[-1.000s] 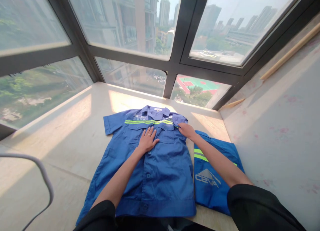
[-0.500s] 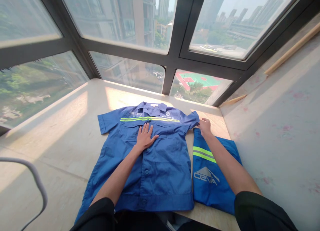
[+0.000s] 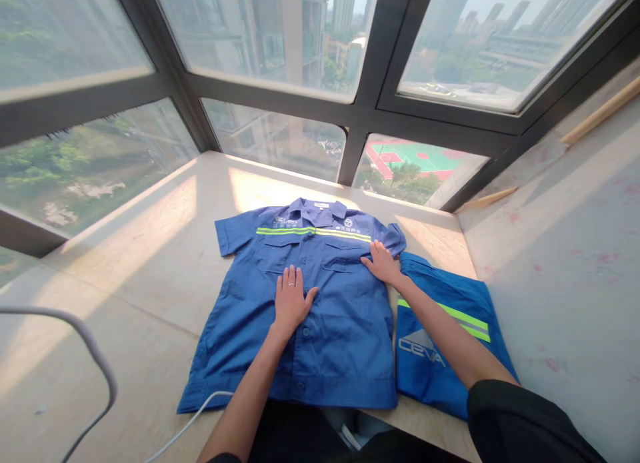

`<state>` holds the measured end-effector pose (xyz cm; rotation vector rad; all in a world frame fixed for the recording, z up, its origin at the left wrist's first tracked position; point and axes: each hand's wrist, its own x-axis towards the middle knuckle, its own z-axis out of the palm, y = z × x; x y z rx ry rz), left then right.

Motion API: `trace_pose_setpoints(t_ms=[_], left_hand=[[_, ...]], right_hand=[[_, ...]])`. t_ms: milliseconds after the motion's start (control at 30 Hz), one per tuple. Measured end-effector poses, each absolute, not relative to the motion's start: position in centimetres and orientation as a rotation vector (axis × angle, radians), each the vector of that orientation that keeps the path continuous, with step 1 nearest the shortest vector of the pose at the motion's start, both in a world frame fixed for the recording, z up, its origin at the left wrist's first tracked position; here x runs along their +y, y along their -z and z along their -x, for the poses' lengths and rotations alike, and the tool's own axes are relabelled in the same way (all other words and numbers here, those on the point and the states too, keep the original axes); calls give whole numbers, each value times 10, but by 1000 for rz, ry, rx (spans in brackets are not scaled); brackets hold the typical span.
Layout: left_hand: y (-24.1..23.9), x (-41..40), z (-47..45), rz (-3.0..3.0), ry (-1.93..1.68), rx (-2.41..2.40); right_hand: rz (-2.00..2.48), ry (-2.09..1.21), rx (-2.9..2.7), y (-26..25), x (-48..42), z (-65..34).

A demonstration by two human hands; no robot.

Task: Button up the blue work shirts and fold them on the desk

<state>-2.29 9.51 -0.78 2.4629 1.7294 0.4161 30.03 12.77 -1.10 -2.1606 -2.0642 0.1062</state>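
A blue short-sleeved work shirt [image 3: 345, 316] lies spread front side up, its collar toward the window and yellow-green stripes across the chest. My left hand [image 3: 293, 299] rests flat on its middle, fingers stretched, beside the button row. On the shirt's right chest side, below the stripe and near the sleeve, my right hand [image 3: 383, 263] lies with its fingers extended. The right sleeve's end is partly folded. Beside the shirt on the right is a folded blue garment [image 3: 425, 389] with a green-and-grey stripe and a CEVA print, partly covered by my right forearm.
The garments lie on a pale windowsill surface [image 3: 150, 283]. Dark window frames [image 3: 280, 96] rise behind it, and a patterned wall [image 3: 565, 303] bounds the right. A grey cable [image 3: 103, 363] curves at the left; a thin white cord [image 3: 195, 413] touches the shirt's lower left.
My right hand has let go of the right sleeve's end and moved left onto the shirt's chest. My left hand has slid slightly down the shirt. The view has shifted a little.
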Motion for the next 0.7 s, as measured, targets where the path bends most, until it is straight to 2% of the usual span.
trace_pose_setpoints(t_ms=[133, 333, 500, 600, 700], left_hand=[[8, 90, 39, -2462, -369, 1673], [-2, 103, 54, -2309, -526, 1572], [-21, 135, 41, -2186, -691, 1570], [-29, 162, 26, -2227, -608, 1560], [-33, 185, 14, -2309, -401, 1514]], right_hand=[[2161, -144, -2151, 25, 128, -320], [2147, -49, -2163, 5, 120, -304], [1725, -123, -2305, -28, 129, -237], [1498, -248, -2386, -43, 147, -194], [1498, -351, -2416, -45, 168, -168]])
